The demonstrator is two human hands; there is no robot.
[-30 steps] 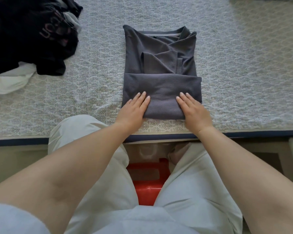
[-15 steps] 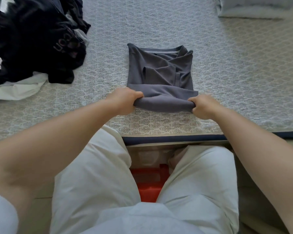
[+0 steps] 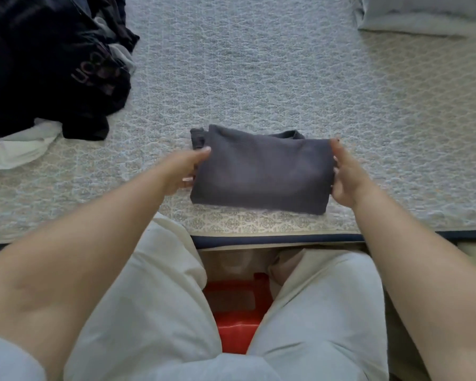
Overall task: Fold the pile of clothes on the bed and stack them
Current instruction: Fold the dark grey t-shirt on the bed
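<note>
A dark grey shirt point(image 3: 261, 171) lies folded into a compact rectangle on the patterned bed cover point(image 3: 259, 78), close to the front edge. My left hand point(image 3: 187, 169) holds its left side, thumb on top and fingers tucked under the fabric. My right hand point(image 3: 346, 174) holds the right side the same way. A bit of the lower layer sticks out at the far left corner. The unfolded pile point(image 3: 47, 67) of black and white clothes sits at the far left of the bed.
A pale pillow or folded bedding point(image 3: 423, 15) lies at the far right corner. The bed's dark-trimmed front edge point(image 3: 272, 240) runs just before my knees. A red stool point(image 3: 237, 317) shows between my legs.
Both hands took the near folded edge of the grey shirt, lifted it and carried it away from me over the collar part. The shirt is now half as long.
</note>
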